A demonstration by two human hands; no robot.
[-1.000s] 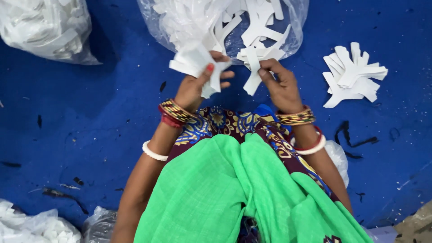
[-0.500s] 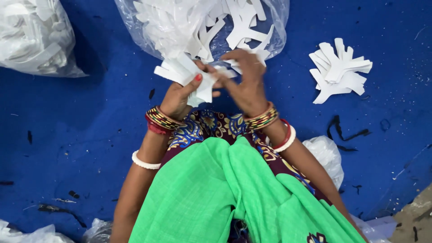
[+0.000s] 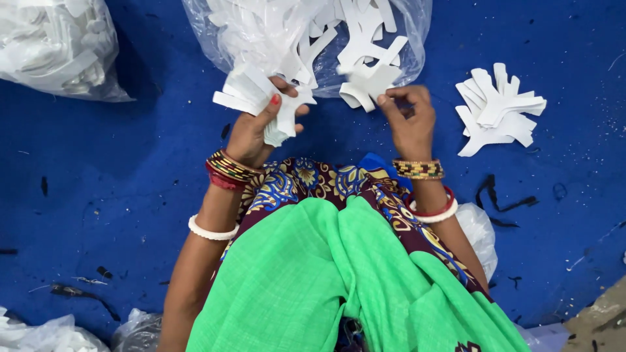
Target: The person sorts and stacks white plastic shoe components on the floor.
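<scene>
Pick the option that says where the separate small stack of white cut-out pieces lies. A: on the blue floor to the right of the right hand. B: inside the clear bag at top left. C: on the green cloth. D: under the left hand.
A: the small stack of white pieces lies on the bare blue floor, to the right of the right hand and apart from it.

bright, even overhead light — soft shadows (slight motion blur).

1. Left hand (image 3: 251, 133): red-painted thumbnail; gold-and-red bangles (image 3: 226, 169) at the wrist, a plain white bangle (image 3: 212, 231) higher up.
2. Right hand (image 3: 411, 124): beaded gold bangles (image 3: 418, 169), a red one behind.
3. Bright green scarf (image 3: 326, 280) over patterned maroon-and-blue dress (image 3: 313, 182).
</scene>
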